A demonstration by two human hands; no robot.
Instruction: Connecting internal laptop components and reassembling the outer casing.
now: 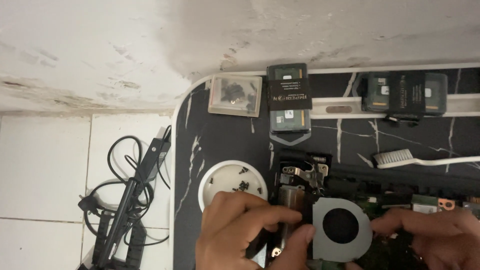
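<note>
An opened laptop chassis lies at the near edge of a black marbled table, its circuit board and a metal hinge exposed. A grey cooling fan with a round dark opening sits at its left end. My left hand grips the fan's left edge and the copper heatsink fins beside it, thumb pressed on the fan housing. My right hand rests on the board at the fan's right side, fingertips touching the housing.
A white round dish with several small screws stands left of the laptop. Further back are a clear box of screws, two packaged memory modules and a white brush. Black cables and a power adapter lie on the tiled floor.
</note>
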